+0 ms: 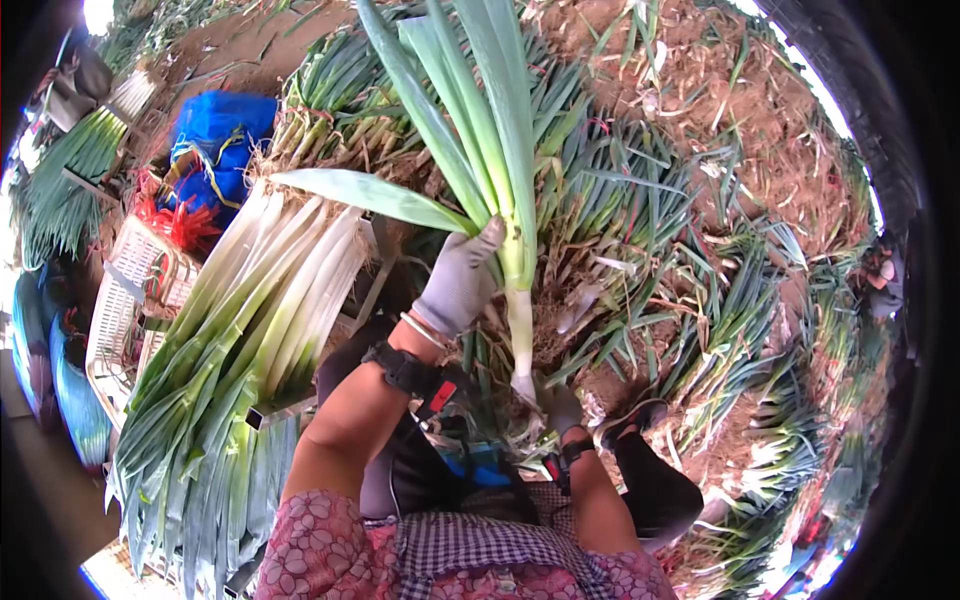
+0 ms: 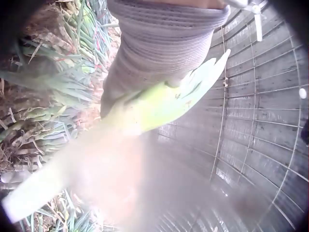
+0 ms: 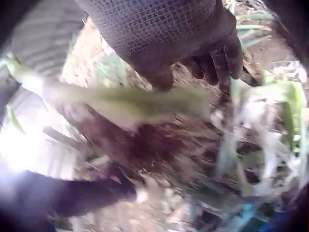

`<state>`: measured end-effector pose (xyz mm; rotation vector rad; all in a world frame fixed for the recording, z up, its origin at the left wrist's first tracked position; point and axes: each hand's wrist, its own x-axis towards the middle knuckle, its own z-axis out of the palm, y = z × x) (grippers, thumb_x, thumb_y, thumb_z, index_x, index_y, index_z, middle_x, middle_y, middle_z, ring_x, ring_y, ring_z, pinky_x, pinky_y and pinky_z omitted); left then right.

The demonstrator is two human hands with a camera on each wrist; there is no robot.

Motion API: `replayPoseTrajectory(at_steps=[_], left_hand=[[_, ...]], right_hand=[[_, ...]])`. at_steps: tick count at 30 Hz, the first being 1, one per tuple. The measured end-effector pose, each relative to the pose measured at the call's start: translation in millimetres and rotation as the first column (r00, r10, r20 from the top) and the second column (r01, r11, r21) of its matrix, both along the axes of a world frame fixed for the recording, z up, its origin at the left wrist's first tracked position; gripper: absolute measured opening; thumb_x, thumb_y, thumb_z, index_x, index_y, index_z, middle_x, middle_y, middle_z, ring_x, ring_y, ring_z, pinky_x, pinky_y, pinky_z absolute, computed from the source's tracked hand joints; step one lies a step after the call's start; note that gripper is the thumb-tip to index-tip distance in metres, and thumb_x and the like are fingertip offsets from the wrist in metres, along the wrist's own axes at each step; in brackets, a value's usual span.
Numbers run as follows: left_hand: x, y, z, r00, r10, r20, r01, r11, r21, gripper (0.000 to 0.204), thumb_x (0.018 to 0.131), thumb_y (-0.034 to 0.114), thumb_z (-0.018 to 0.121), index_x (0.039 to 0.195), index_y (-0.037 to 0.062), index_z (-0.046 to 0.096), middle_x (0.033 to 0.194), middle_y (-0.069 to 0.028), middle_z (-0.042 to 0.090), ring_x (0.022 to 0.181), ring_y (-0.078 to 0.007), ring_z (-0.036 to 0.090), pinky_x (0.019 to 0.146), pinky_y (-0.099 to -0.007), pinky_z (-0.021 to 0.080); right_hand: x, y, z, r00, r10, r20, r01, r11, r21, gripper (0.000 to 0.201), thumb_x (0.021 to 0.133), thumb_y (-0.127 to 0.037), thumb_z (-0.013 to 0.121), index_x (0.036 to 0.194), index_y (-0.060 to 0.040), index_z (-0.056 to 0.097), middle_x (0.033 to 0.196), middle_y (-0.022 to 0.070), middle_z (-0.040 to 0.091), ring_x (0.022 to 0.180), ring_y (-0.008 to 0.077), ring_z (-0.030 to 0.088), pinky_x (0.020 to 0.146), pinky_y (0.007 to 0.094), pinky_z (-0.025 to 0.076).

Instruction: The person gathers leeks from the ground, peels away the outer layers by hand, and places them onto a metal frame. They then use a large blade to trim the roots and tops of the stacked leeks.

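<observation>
A large leek (image 1: 515,260) stands nearly upright in the head view, leaves fanned at the top and white root end at the bottom. My gloved left hand (image 1: 460,282) grips it below the leaves; one leaf sticks out leftward. In the left wrist view the gloved left hand (image 2: 157,53) curls round the green stem (image 2: 161,108). My gloved right hand (image 1: 564,408) is low beside the root end. The right wrist view shows the right hand (image 3: 178,41) with fingers apart and slightly bent, above a blurred pale-green stalk (image 3: 130,102); whether the thumb touches it is unclear.
Trimmed leeks (image 1: 270,290) lie stacked on a metal-framed stand at my left, beside a white plastic basket (image 1: 105,335) and a blue net bag (image 1: 215,135). Piles of leeks (image 1: 630,200) and loose leaves cover the soil ahead and at right. My shoe (image 1: 640,418) is near the right hand.
</observation>
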<state>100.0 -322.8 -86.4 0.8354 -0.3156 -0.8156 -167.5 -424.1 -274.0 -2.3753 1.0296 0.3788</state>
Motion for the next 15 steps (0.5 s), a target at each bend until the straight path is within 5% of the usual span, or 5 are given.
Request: replayPoseTrajectory(at_steps=[4,6,9,12,15], left_hand=[[-4.4,-19.5,-28.0,0.931,-0.309,-0.193,0.258,0.933,-0.252,0.045,0.096,0.038,0.045,0.118,-0.0014,0.049,0.101,-0.0127,0.059,0.098,-0.0252,0.057,0.092,-0.0389,0.044],[-14.1,-22.5,-12.1,0.847,-0.417,-0.330,0.309,0.891,-0.333,0.061,0.093,0.050,0.044,0.125,-0.0017,0.043,0.107,-0.0166,0.057,0.108,-0.0356,0.051,0.107,-0.0449,0.031],[-15.9,-28.1,-18.9,0.987,-0.163,0.006,0.163,0.983,-0.090,0.066,0.091,0.053,0.043,0.129,-0.0003,0.040,0.116,-0.0172,0.055,0.111,-0.0335,0.051,0.106,-0.0447,0.032],[-19.8,-21.2,-25.4,0.959,-0.182,-0.219,0.149,0.976,-0.160,0.055,0.092,0.043,0.051,0.124,-0.0003,0.045,0.117,-0.0151,0.058,0.105,-0.0280,0.057,0.096,-0.0395,0.042],[-22.3,-18.4,-22.1,0.983,-0.081,-0.165,0.090,0.995,0.052,0.041,0.092,0.030,0.057,0.118,-0.0018,0.050,0.103,-0.0108,0.063,0.090,-0.0195,0.062,0.083,-0.0307,0.050]], right_hand=[[53.7,-13.6,79.8,0.675,-0.197,0.711,0.009,0.966,0.259,0.044,0.087,-0.030,0.058,0.117,0.0012,0.056,0.097,0.0155,0.067,0.079,0.0229,0.065,0.072,0.0344,0.051],[80.4,3.3,170.4,0.763,-0.482,0.431,-0.262,0.380,0.887,0.039,0.088,-0.026,0.057,0.113,0.0044,0.056,0.095,0.0105,0.067,0.078,0.0169,0.064,0.070,0.0303,0.051],[95.5,26.6,189.7,0.658,-0.282,0.698,-0.057,0.906,0.419,0.026,0.085,-0.014,0.061,0.105,0.0022,0.057,0.084,0.0064,0.063,0.071,0.0172,0.060,0.064,0.0310,0.048],[103.4,31.0,169.6,0.606,0.035,0.795,0.058,0.994,-0.088,0.024,0.083,-0.010,0.061,0.104,0.0009,0.057,0.087,0.0057,0.061,0.073,0.0160,0.057,0.065,0.0311,0.046],[120.9,28.4,178.4,0.525,-0.342,0.779,-0.073,0.894,0.442,0.025,0.084,-0.014,0.061,0.104,0.0008,0.058,0.090,0.0051,0.060,0.078,0.0138,0.054,0.070,0.0299,0.045]])
